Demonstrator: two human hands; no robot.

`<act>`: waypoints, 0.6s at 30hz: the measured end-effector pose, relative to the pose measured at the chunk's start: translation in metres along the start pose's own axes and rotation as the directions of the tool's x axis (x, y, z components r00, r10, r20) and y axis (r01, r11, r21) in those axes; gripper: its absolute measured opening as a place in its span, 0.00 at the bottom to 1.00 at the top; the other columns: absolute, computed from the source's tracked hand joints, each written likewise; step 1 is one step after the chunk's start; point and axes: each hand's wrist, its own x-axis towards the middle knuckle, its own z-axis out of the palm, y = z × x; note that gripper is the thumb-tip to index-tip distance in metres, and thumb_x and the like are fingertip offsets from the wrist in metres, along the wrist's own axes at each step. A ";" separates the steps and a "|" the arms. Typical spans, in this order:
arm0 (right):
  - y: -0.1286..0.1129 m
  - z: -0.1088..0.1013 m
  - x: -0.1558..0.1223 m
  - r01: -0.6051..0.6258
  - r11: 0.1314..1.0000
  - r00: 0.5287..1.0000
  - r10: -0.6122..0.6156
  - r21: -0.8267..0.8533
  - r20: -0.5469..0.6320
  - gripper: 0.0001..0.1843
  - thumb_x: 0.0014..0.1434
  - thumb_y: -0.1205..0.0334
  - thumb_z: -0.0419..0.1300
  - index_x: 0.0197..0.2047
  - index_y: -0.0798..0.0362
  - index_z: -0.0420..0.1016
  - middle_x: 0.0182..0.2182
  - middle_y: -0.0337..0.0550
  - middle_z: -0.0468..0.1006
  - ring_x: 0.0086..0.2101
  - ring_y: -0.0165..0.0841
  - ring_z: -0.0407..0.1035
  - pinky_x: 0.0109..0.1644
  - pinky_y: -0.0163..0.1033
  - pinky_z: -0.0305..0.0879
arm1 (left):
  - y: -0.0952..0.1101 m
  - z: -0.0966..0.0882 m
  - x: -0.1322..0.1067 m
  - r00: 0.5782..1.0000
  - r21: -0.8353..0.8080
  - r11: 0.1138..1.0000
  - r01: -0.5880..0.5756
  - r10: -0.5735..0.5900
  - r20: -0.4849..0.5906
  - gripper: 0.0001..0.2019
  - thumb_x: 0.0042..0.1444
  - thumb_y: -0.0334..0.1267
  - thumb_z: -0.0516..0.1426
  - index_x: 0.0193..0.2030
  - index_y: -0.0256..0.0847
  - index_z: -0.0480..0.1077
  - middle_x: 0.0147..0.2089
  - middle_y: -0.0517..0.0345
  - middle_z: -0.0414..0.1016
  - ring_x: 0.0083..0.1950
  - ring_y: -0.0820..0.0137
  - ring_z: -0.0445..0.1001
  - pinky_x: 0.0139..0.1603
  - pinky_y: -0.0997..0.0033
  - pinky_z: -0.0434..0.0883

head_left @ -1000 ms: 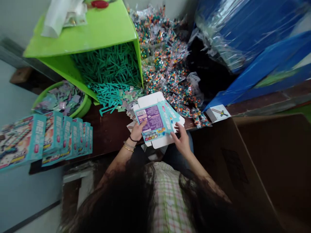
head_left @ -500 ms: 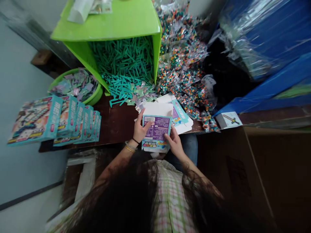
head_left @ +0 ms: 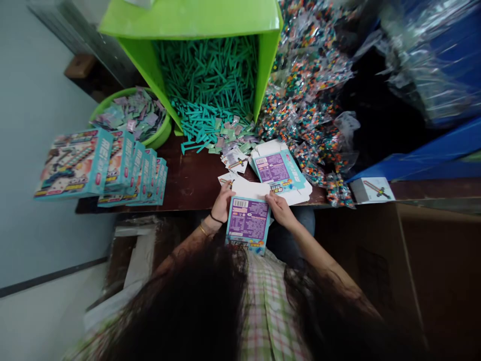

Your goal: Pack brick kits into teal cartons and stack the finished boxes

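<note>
A purple and light-blue cardboard box (head_left: 248, 220) with a white flap standing out at its far end is held close to my body. My left hand (head_left: 222, 203) grips its upper left edge. My right hand (head_left: 280, 209) pinches the upper right corner by the flap, thumb on top. Just beyond lie flattened boxes of the same print (head_left: 276, 168), stacked on the table. Small white cards printed with a sword (head_left: 236, 161) lie beside them, one partly behind the flap.
Filled boxes (head_left: 75, 163) stand in a row at left, near a green basin (head_left: 161, 133) of small packets. A green bin (head_left: 268, 65) spills teal sticks (head_left: 199, 123). Bags of coloured beads (head_left: 300, 100) heap at right, with a card stack (head_left: 372, 190) near the table edge.
The box has come down closer to my body. Both hands have shifted to its upper corners near the flap. The view has tilted, and the sword cards are now uncovered.
</note>
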 end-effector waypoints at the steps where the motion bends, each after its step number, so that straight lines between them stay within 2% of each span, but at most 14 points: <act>1: -0.003 -0.006 0.005 0.018 0.999 0.999 -0.016 -0.047 0.041 0.32 0.70 0.33 0.47 0.40 0.50 0.80 0.38 0.47 0.79 0.41 0.42 0.73 0.50 0.48 0.72 | 0.003 -0.001 0.003 0.990 -0.038 0.992 0.119 -0.116 0.076 0.11 0.47 0.39 0.62 0.39 0.42 0.73 0.32 0.59 0.78 0.33 0.65 0.77 0.41 0.63 0.76; 3: -0.011 -0.018 0.018 0.066 0.982 0.997 -0.058 -0.178 0.047 0.26 0.69 0.37 0.54 0.52 0.49 0.80 0.46 0.49 0.80 0.48 0.44 0.72 0.55 0.49 0.71 | 0.007 -0.002 0.008 0.935 -0.048 0.951 0.304 -0.289 0.204 0.06 0.45 0.36 0.60 0.32 0.40 0.74 0.27 0.55 0.78 0.29 0.64 0.76 0.37 0.61 0.76; 5: -0.021 -0.025 0.032 0.130 0.950 0.991 -0.116 -0.284 0.067 0.24 0.66 0.43 0.61 0.56 0.48 0.79 0.49 0.50 0.79 0.51 0.45 0.72 0.56 0.50 0.70 | 0.008 -0.002 0.011 0.900 -0.043 0.925 0.377 -0.355 0.252 0.03 0.43 0.34 0.61 0.27 0.39 0.72 0.23 0.54 0.76 0.26 0.64 0.74 0.34 0.62 0.76; 8: -0.032 -0.024 0.045 0.257 0.913 0.959 -0.200 -0.317 0.201 0.16 0.67 0.48 0.60 0.45 0.48 0.84 0.41 0.50 0.80 0.44 0.43 0.73 0.51 0.49 0.71 | 0.007 -0.001 0.010 0.922 -0.076 0.937 0.341 -0.317 0.224 0.03 0.43 0.32 0.61 0.29 0.38 0.74 0.23 0.56 0.77 0.27 0.66 0.75 0.36 0.64 0.77; 10: -0.034 -0.018 0.044 0.290 0.915 0.949 -0.237 -0.282 0.208 0.17 0.68 0.47 0.58 0.40 0.47 0.85 0.39 0.50 0.80 0.43 0.43 0.73 0.51 0.48 0.71 | 0.005 0.000 0.006 0.944 -0.095 0.950 0.297 -0.277 0.180 0.07 0.44 0.32 0.61 0.32 0.37 0.77 0.26 0.56 0.79 0.29 0.66 0.77 0.39 0.64 0.78; 12: -0.033 -0.010 0.040 0.214 0.960 0.974 -0.196 -0.178 0.115 0.22 0.68 0.42 0.57 0.39 0.47 0.85 0.39 0.49 0.81 0.43 0.42 0.74 0.51 0.48 0.71 | 0.003 0.002 0.000 0.958 -0.107 0.959 0.262 -0.245 0.153 0.11 0.44 0.33 0.61 0.36 0.36 0.79 0.30 0.54 0.81 0.31 0.65 0.79 0.40 0.64 0.78; 14: -0.029 -0.006 0.035 0.046 0.999 0.997 -0.046 0.002 0.063 0.27 0.66 0.36 0.57 0.39 0.50 0.86 0.38 0.48 0.83 0.41 0.40 0.75 0.47 0.46 0.72 | 0.001 0.004 -0.004 0.967 -0.115 0.966 0.233 -0.217 0.137 0.13 0.45 0.35 0.60 0.38 0.36 0.79 0.32 0.54 0.82 0.33 0.64 0.80 0.41 0.63 0.78; 16: -0.027 -0.005 0.034 -0.104 0.986 0.992 0.093 0.133 0.089 0.29 0.62 0.33 0.60 0.39 0.51 0.87 0.36 0.46 0.84 0.37 0.39 0.76 0.43 0.43 0.71 | -0.001 0.008 -0.006 0.971 -0.115 0.966 0.230 -0.219 0.101 0.12 0.45 0.36 0.60 0.37 0.38 0.79 0.30 0.55 0.81 0.32 0.63 0.80 0.41 0.62 0.79; 18: -0.027 -0.007 0.035 -0.130 0.980 0.986 0.111 0.153 0.126 0.26 0.57 0.36 0.67 0.40 0.51 0.88 0.37 0.45 0.85 0.37 0.39 0.76 0.43 0.43 0.72 | -0.001 0.011 -0.007 0.971 -0.122 0.964 0.237 -0.230 0.067 0.09 0.45 0.36 0.61 0.35 0.38 0.77 0.28 0.56 0.80 0.31 0.63 0.79 0.42 0.59 0.79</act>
